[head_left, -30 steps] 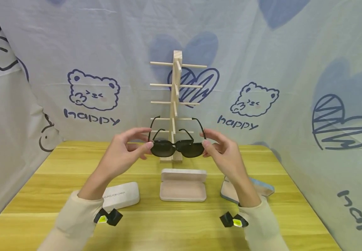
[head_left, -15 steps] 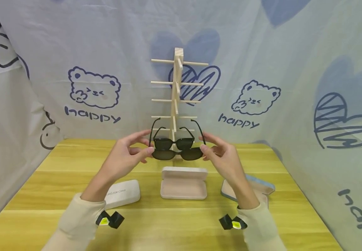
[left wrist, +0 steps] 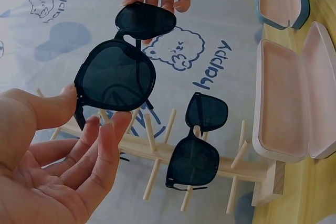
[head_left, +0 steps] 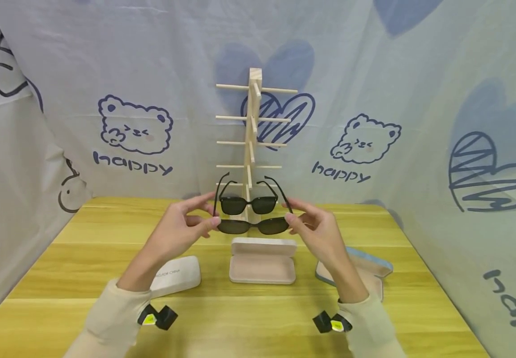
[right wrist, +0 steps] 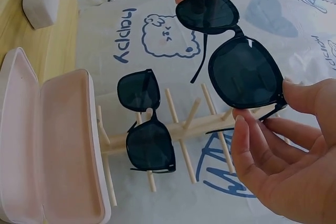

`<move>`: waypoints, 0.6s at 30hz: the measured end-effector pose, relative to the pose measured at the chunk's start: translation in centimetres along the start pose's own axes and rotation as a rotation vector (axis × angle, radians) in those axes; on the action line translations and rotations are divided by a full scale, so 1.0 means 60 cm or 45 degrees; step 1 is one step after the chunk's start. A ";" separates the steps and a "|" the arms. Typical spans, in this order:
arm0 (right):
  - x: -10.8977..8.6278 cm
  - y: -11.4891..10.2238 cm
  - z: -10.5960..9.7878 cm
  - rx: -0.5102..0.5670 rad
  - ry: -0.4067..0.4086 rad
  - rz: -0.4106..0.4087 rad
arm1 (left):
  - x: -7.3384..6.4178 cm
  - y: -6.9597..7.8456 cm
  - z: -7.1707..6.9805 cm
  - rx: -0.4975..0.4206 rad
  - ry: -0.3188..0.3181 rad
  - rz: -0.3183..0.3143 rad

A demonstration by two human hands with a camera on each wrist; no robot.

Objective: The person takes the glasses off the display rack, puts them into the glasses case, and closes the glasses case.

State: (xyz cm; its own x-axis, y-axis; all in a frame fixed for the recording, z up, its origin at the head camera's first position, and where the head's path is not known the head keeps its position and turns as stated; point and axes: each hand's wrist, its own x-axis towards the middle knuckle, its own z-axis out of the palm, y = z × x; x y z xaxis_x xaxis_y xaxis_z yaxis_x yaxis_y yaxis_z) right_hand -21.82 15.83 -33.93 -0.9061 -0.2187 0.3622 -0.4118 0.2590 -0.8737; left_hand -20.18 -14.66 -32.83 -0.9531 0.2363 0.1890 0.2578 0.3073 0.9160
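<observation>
Between both hands is a pair of black sunglasses [head_left: 233,226], held level with its temples pointing toward the rack. My left hand [head_left: 179,223] pinches the left hinge end between thumb and fingers. At the other end, my right hand [head_left: 318,226] pinches the right hinge likewise. Just behind, a second pair of black sunglasses [head_left: 262,205] hangs on a low peg of the wooden display rack [head_left: 252,107]. Both wrist views show the held sunglasses [left wrist: 115,74] apart from the hanging sunglasses [right wrist: 149,142]. Below the hands lies an open white glasses case [head_left: 262,269] with a pink lining.
A closed white case [head_left: 177,276] with printed lettering lies at the left, partly behind the left forearm. An open blue case [head_left: 370,262] sits at the right, partly covered by the right arm. A printed curtain [head_left: 186,64] hangs behind the wooden table [head_left: 249,323].
The held sunglasses have come down slightly and toward me, away from the rack. The pair on the peg, earlier overlapped by them, now shows fully. Both hands keep their pinch.
</observation>
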 end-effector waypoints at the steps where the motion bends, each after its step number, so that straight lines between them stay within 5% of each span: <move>1: 0.000 0.001 0.000 -0.012 0.000 -0.005 | 0.000 0.000 0.000 -0.001 -0.001 -0.003; 18: -0.004 0.009 -0.002 -0.055 -0.015 -0.002 | -0.001 -0.002 0.005 -0.016 -0.023 -0.017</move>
State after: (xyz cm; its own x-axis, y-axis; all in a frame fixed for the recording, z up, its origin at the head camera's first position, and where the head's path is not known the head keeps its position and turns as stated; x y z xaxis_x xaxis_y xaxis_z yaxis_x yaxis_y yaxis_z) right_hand -21.88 16.15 -34.46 -0.9043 -0.2303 0.3594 -0.4172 0.2988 -0.8583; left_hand -20.09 -14.44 -33.03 -0.9535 0.2487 0.1703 0.2428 0.2993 0.9227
